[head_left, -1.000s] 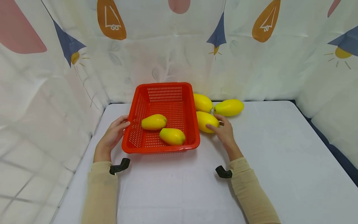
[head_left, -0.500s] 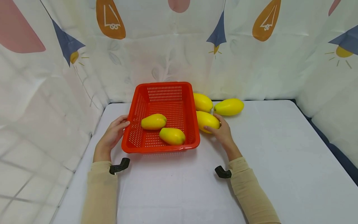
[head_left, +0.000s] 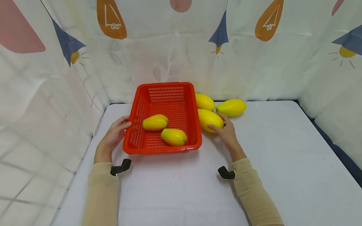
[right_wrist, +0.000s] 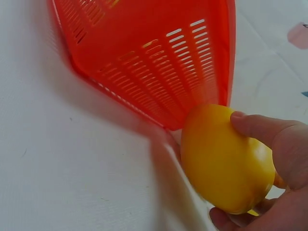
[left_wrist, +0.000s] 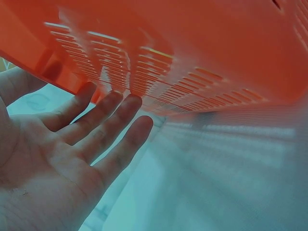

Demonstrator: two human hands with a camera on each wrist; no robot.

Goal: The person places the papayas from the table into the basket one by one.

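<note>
A red plastic basket [head_left: 161, 150] with slotted walls stands on the table, two yellow papayas [head_left: 155, 122] lying inside it. My left hand [head_left: 113, 135] is at its left side; in the left wrist view the fingers [left_wrist: 103, 127] reach nearly straight against the outer wall, below the rim. At the right, my right hand [head_left: 226, 131] grips another papaya [head_left: 209, 120] between thumb and fingers, just outside the basket wall. In the right wrist view this papaya [right_wrist: 221, 159] is close to the basket's lower corner; whether they touch I cannot tell.
Behind the gripped papaya are two more, one papaya [head_left: 205, 102] partly hidden by the basket and another papaya [head_left: 232, 107] lying to its right. A white cloth covers the table [head_left: 169, 194]. A patterned curtain [head_left: 181, 56] hangs at the table's back edge.
My right hand has closed further round the papaya, which has shifted slightly away from me and turned a little. My left hand and the basket stay in place.
</note>
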